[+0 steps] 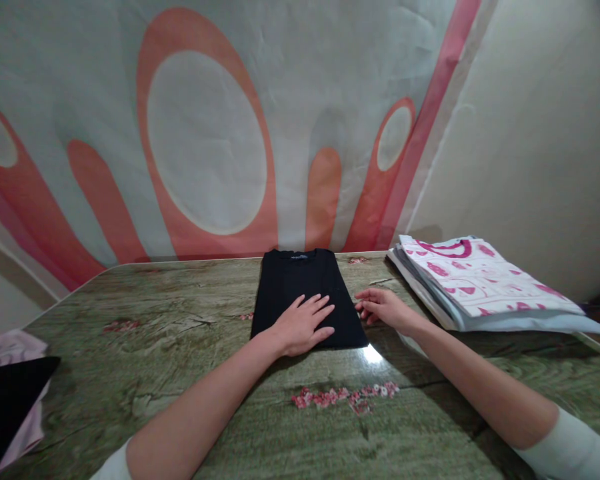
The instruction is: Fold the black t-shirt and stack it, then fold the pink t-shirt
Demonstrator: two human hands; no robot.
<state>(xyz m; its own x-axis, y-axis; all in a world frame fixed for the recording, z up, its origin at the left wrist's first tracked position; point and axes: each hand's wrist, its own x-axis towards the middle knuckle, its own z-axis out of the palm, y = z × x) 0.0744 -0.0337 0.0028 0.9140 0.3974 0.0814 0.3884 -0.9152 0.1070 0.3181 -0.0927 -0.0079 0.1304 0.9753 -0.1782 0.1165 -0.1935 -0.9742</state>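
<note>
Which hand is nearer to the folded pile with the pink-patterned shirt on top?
Right. The right hand is to the left of the folded pile, apart from it; the left hand lies farther off, on the black shirt.

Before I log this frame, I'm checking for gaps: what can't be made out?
In the head view:
Collar print on the black shirt: too small to read.
Shirt fabric under the left hand: covered by it.
Pink cloth: partly covered by black cloth; both cut off by the left edge.
</note>
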